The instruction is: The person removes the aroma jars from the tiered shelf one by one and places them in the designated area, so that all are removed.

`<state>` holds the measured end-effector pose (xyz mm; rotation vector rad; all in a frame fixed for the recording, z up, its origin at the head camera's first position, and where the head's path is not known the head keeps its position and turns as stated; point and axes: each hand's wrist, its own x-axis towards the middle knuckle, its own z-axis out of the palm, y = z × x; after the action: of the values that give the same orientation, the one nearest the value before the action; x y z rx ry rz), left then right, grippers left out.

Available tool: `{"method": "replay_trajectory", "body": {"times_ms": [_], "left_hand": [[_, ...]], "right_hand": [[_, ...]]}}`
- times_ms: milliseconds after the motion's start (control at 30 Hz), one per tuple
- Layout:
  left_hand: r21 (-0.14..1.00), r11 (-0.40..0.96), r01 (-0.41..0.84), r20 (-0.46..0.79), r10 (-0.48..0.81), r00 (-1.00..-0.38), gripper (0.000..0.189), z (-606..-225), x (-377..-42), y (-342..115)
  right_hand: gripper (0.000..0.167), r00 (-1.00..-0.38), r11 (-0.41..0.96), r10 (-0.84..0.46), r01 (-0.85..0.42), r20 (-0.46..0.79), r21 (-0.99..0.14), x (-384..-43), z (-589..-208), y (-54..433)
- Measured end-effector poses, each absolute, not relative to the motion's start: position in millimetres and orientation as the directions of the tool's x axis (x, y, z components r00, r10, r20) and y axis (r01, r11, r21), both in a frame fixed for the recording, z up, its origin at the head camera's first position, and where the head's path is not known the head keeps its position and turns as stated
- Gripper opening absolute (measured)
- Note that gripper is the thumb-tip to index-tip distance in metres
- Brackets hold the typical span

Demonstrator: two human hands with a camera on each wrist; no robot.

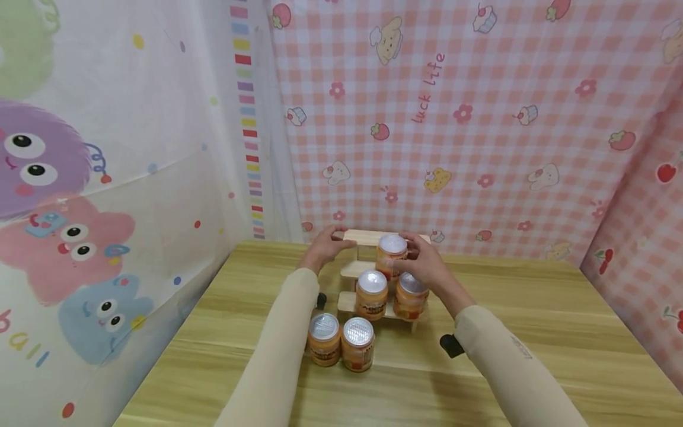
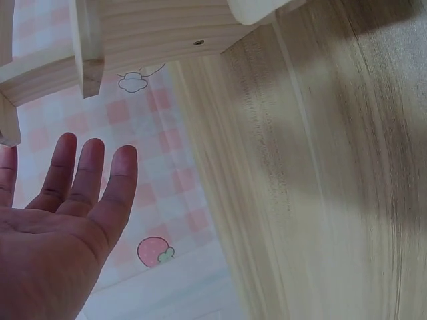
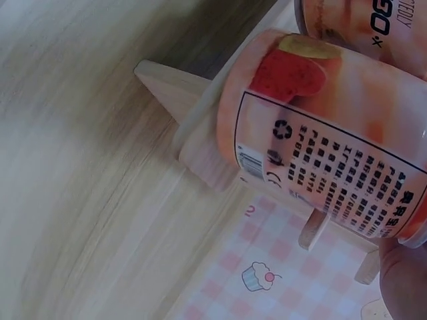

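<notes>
A small wooden stepped stand (image 1: 358, 237) stands near the table's back edge. My right hand (image 1: 427, 264) grips an orange can (image 1: 392, 250) with a silver lid at the middle step, thumb in front and fingers round its far side. At the stand's left end, my left hand (image 1: 328, 244) holds the top board, thumb at the front and forefinger behind; its other fingers (image 2: 119, 183) extend free below. Two similar cans, a left one (image 1: 372, 296) and a right one (image 1: 411, 298), sit on the lowest step. The right one's printed label (image 3: 320, 167) fills the right wrist view.
Two more orange cans, one (image 1: 324, 341) beside the other (image 1: 358, 346), stand upright on the wood-grain table (image 1: 480, 367) in front of the stand. A pink checked cloth (image 1: 469, 148) hangs behind, and a white cartoon-print sheet (image 1: 176, 178) hangs on the left.
</notes>
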<state>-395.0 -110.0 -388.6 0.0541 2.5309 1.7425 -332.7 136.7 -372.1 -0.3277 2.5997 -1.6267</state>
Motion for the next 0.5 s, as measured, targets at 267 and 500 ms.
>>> {"method": "replay_trajectory", "body": {"times_ms": [267, 500], "left_hand": [[0.929, 0.37, -0.02, -0.048, 0.067, -0.997, 0.054, -390.3, -395.0, -106.0], [0.921, 0.39, -0.012, -0.037, 0.057, -0.998, 0.054, -389.8, -395.9, -108.7]], "right_hand": [[0.078, -0.979, 0.432, -0.175, -0.171, 0.104, -0.886, -330.8, -371.4, 138.6], [0.075, -0.969, 0.41, -0.172, -0.234, 0.178, -0.882, -328.3, -355.0, 137.3]]}}
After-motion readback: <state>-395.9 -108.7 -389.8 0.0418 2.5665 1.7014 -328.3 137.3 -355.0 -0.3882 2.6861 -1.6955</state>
